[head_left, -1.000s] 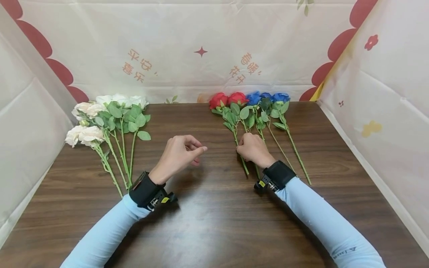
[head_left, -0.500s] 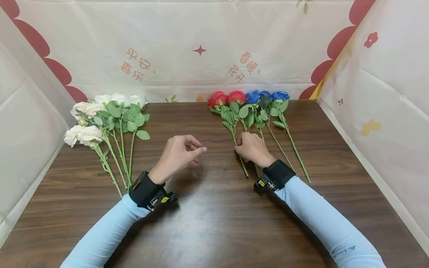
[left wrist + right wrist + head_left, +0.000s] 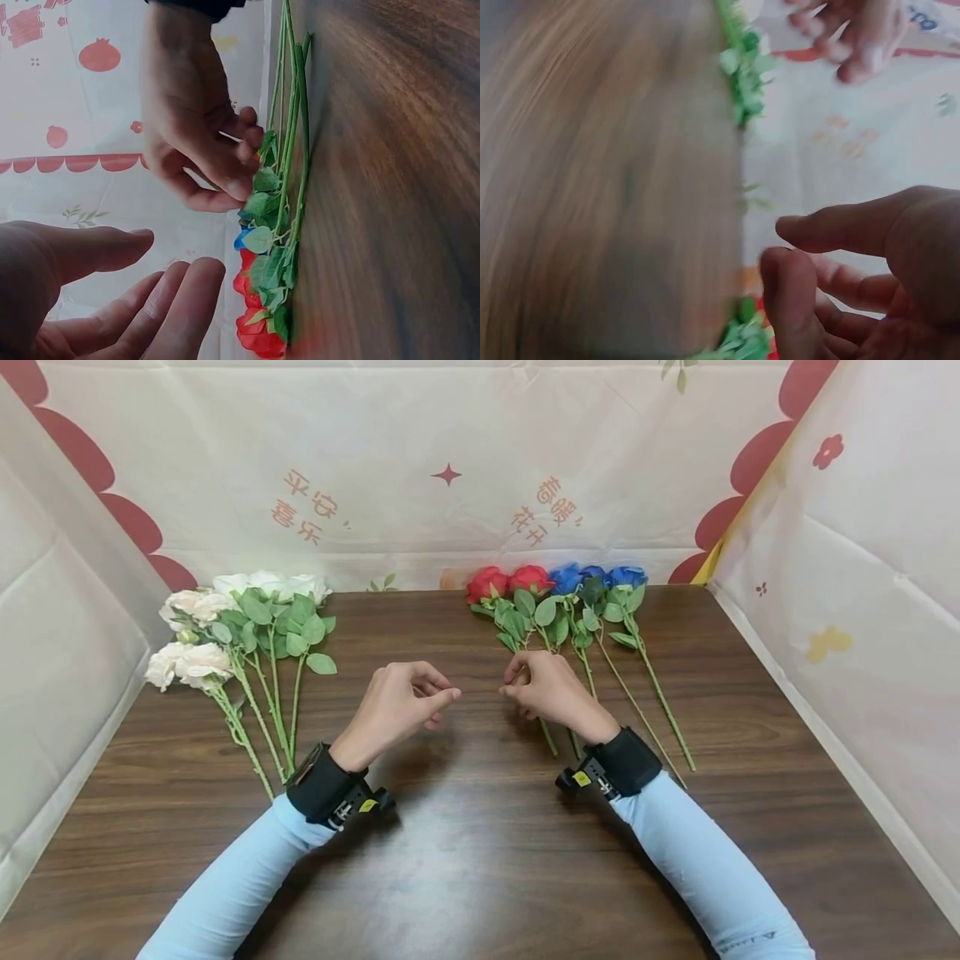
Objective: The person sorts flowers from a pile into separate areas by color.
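My left hand hovers over the middle of the table, fingers loosely bent and holding nothing. The right hand is just above the stems of two red roses, hiding part of them. In the left wrist view a gap shows between thumb and fingers of the right hand, beside the leaves. Thumb and forefinger of the right hand come close together in the right wrist view, with nothing visible between them. Blue roses lie to the right of the red ones, heads toward the back edge.
Several white and cream roses lie in a fanned bunch on the left of the brown wooden table, stems pointing toward the left forearm. A printed cloth stands along the back and both sides.
The right hand has let go of a red rose's stem and lifted slightly up and to the left. The left hand stays nearly still; the roses lie as before.
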`<state>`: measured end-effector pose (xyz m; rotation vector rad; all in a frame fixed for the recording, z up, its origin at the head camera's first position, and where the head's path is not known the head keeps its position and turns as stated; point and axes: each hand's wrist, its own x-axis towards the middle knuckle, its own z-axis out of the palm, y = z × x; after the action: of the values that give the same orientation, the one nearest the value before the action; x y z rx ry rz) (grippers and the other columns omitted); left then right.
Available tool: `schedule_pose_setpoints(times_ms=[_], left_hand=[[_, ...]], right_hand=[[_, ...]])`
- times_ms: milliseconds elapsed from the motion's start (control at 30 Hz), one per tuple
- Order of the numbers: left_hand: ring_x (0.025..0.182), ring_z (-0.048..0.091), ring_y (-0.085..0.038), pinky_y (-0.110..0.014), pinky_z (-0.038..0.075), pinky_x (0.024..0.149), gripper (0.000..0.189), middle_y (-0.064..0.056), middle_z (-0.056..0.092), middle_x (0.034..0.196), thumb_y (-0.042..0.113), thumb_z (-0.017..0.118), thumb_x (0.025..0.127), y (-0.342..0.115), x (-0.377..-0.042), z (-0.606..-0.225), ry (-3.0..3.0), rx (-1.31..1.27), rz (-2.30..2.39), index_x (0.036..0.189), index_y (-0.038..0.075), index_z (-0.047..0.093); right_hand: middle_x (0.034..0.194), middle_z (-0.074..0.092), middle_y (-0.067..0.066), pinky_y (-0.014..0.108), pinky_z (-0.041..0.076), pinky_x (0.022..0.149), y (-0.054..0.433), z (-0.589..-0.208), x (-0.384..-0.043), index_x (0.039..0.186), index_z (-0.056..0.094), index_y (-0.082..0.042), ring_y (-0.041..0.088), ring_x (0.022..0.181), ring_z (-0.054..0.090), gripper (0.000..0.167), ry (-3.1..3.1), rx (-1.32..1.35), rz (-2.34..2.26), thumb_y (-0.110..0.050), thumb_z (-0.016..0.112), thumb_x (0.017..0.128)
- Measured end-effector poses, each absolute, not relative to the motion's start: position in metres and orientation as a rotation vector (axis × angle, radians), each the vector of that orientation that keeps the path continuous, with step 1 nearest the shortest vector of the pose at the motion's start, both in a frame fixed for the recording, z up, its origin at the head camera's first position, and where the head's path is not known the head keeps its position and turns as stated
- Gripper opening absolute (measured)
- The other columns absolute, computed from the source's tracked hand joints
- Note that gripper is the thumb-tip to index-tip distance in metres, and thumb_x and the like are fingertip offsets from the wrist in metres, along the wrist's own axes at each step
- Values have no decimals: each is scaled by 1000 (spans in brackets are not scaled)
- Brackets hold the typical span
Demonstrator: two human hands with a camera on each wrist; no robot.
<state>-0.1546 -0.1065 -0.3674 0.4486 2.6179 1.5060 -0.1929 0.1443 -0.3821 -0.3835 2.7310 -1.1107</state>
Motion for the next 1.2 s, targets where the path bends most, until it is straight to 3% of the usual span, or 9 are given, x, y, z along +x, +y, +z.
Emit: schedule_pose_setpoints(times_ms=[267, 467, 567, 733, 833, 933, 1000, 1133, 1200], left_hand=[[62, 73, -20, -33, 59, 58, 16, -10, 79, 88, 24, 76, 95, -112, -156, -364, 2756, 493, 1409, 100, 9, 75], [72, 74, -19, -35, 58, 68, 17, -5, 79, 87, 26, 77, 94, -122, -168, -366, 3008, 499, 1233, 98, 9, 77], [74, 74, -22, -38, 58, 69, 20, -9, 80, 90, 25, 77, 94, -136, -180, -368, 3097, 422, 1172, 101, 6, 76], [76, 71, -31, -38, 51, 59, 29, -18, 79, 103, 28, 77, 92, -176, -197, -367, 3233, 156, 876, 108, 4, 77], [65, 64, -32, -38, 42, 49, 26, -17, 74, 79, 30, 76, 90, -204, -203, -366, 3273, 12, 690, 87, 3, 75], [58, 54, -31, -38, 37, 45, 35, -7, 51, 56, 24, 73, 86, -229, -208, -367, 3270, -90, 582, 61, 5, 57], [59, 54, -33, -41, 39, 45, 41, -6, 44, 56, 22, 74, 83, -242, -211, -368, 3245, -126, 546, 56, 9, 46], [75, 65, -43, -47, 48, 55, 41, -20, 62, 70, 26, 81, 81, -259, -214, -373, 3175, -152, 502, 58, 7, 53], [78, 67, -44, -48, 51, 60, 43, -19, 66, 69, 30, 83, 83, -263, -215, -376, 3128, -136, 482, 57, 6, 58]], right_hand=[[87, 76, 13, 30, 55, 56, 129, -362, -170, 103, 69, -9, 17, 58, 67, 13, 2711, -517, -1053, -16, 75, 93], [85, 76, 11, 29, 55, 56, 123, -357, -165, 100, 69, -10, 23, 62, 71, 12, 2693, -565, -1029, -15, 77, 93], [85, 76, 10, 28, 55, 57, 122, -359, -164, 100, 70, -9, 26, 65, 72, 12, 2683, -606, -1015, -17, 77, 93], [82, 75, 3, 27, 53, 59, 118, -363, -160, 99, 70, -10, 14, 61, 68, 13, 2675, -674, -999, -19, 78, 93], [82, 75, 3, 28, 54, 59, 116, -365, -158, 99, 70, -10, 12, 59, 66, 12, 2652, -700, -1002, -17, 77, 93], [84, 76, 6, 29, 56, 58, 115, -366, -156, 101, 70, -9, 21, 58, 69, 10, 2610, -696, -1018, -15, 75, 94], [85, 76, 8, 30, 56, 57, 114, -368, -156, 102, 69, -9, 26, 59, 71, 9, 2587, -694, -1025, -14, 73, 95], [84, 77, 10, 31, 56, 57, 111, -372, -157, 101, 69, -10, 27, 59, 72, 8, 2569, -691, -1015, -14, 72, 96], [83, 77, 10, 31, 57, 56, 110, -373, -157, 101, 69, -10, 24, 58, 71, 8, 2563, -699, -1011, -15, 73, 96]])
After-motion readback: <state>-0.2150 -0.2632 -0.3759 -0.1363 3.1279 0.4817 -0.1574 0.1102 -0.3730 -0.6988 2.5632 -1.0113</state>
